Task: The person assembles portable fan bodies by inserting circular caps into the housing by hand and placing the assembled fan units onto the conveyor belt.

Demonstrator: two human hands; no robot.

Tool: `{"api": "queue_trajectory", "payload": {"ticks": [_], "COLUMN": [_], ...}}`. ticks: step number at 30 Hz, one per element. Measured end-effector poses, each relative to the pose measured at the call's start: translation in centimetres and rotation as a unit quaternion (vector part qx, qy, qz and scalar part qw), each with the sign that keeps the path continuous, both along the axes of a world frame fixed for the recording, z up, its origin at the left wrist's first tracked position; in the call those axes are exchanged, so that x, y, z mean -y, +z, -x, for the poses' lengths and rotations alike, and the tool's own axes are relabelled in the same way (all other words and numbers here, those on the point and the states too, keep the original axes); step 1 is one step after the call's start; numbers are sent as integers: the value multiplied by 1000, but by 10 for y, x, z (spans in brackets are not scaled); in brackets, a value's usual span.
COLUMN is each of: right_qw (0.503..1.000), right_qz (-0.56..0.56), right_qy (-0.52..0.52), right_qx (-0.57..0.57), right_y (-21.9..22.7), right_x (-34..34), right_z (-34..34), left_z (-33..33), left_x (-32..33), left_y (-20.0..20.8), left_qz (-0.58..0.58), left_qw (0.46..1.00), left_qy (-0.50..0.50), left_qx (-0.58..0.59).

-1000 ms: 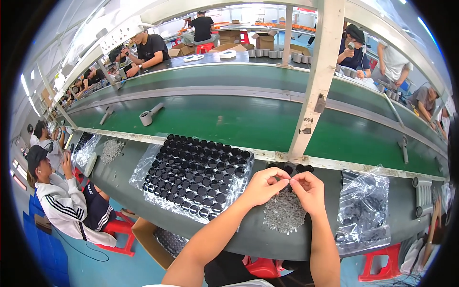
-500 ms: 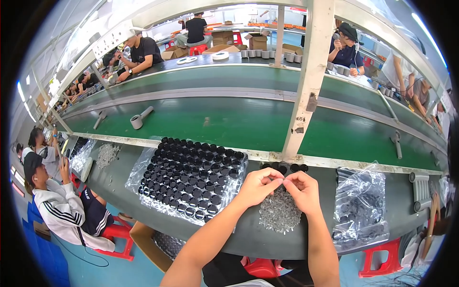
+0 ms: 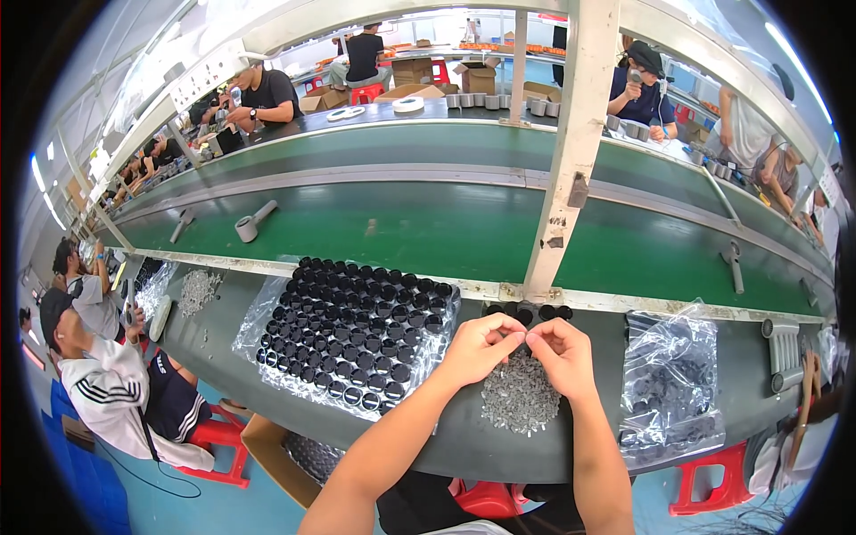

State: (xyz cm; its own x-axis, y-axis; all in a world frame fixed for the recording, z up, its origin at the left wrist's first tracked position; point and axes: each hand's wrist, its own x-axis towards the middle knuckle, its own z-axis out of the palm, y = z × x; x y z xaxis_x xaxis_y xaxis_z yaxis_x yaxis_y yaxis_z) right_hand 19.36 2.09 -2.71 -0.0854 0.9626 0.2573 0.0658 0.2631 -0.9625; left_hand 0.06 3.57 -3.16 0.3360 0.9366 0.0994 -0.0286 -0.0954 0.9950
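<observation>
My left hand (image 3: 484,348) and my right hand (image 3: 562,353) meet fingertip to fingertip over the bench, both pinched closed. Whatever sits between the fingertips is too small to make out. Just below them lies a heap of small grey pieces (image 3: 520,401). A few black round caps (image 3: 555,313) stand behind my fingers, partly covered by them. To the left, rows of black round caps (image 3: 357,325) rest on a clear plastic sheet (image 3: 254,325).
Beyond the bench runs a green conveyor belt (image 3: 428,232) carrying grey hairdryer-shaped housings (image 3: 248,228). A pale upright post (image 3: 571,160) rises ahead. At right lies a clear plastic bag (image 3: 670,383) beside grey tubes (image 3: 785,357). A co-worker (image 3: 125,383) sits at left; others work across the belt.
The grey housings on the belt have shifted slightly left. My hands keep nearly the same pinched pose. The seated co-worker at left has lowered a hand, and a worker across the belt has changed arm position.
</observation>
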Motion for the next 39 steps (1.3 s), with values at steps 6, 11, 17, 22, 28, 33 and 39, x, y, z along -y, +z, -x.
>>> {"api": "queue_trajectory", "payload": {"ticks": [6, 11, 17, 22, 28, 33, 39], "right_qw": [1000, 1000, 999, 999, 999, 998, 997], "right_qz": [-13, -17, -30, -31, -34, -36, -39], "right_qy": [1, -1, -8, -16, -24, -27, -29], "right_qx": [-8, 0, 14, 18, 30, 40, 57], "right_y": [0, 0, 0, 2, 5, 9, 11], "right_x": [0, 0, -1, 0, 1, 2, 3], "right_z": [0, 1, 0, 0, 1, 1, 1], "left_z": [-1, 0, -1, -3, -3, -3, -4], "left_x": [0, 2, 2, 3, 3, 3, 4], "left_y": [1, 2, 3, 4, 2, 2, 3], "left_qz": [-9, -10, -27, -55, -115, -124, -137], "left_qw": [1000, 1000, 999, 997, 990, 988, 985], "left_qy": [2, 7, 15, 27, 43, 48, 55], "left_qx": [-2, -10, -33, -44, -71, -78, -85]}}
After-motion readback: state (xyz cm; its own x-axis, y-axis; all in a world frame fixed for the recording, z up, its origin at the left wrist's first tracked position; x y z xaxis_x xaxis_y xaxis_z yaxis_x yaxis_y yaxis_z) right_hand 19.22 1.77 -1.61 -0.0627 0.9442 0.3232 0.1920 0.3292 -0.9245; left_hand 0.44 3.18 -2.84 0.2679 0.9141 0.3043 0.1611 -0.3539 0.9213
